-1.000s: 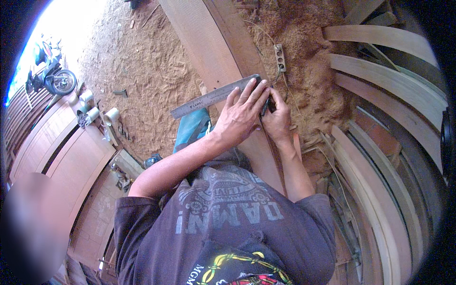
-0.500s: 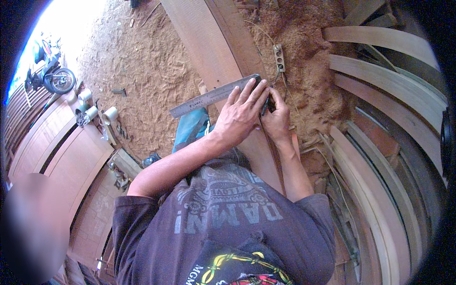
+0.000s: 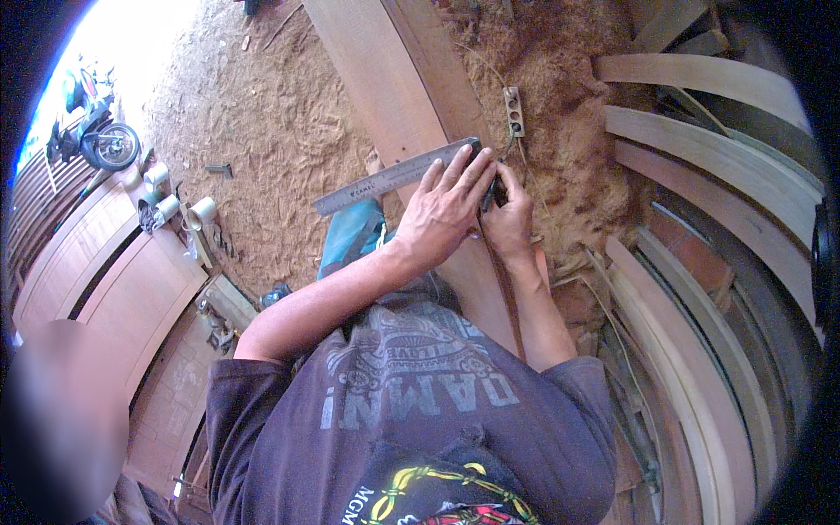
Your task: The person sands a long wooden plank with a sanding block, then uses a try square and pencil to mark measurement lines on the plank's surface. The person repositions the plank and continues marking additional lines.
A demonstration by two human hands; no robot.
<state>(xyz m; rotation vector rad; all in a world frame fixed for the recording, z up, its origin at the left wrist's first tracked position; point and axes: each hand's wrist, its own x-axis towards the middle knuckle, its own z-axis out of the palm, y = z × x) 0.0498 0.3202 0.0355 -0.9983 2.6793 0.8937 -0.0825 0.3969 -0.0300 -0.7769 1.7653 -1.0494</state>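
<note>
A long brown wooden board [image 3: 376,61] runs from the top of the head view down to my body. Across it lies a steel square with a marked metal blade [image 3: 354,194], its left end jutting past the board's edge. My left hand [image 3: 442,206] presses it down, fingers stretched over the blade toward its dark right end. Close beside those fingertips, at the board's right edge, my right hand [image 3: 509,217] is closed, fingers bent round a small dark thing. Whether that is the square's stock or a marking tool I cannot tell.
Sawdust [image 3: 262,131] covers the floor. A power strip [image 3: 514,112] with a cable lies right of the board. Curved planks [image 3: 700,140] stack along the right. Wooden panels [image 3: 144,284], white cups [image 3: 203,210] and a motorcycle [image 3: 109,144] are at left, near a blurred shape [image 3: 66,420].
</note>
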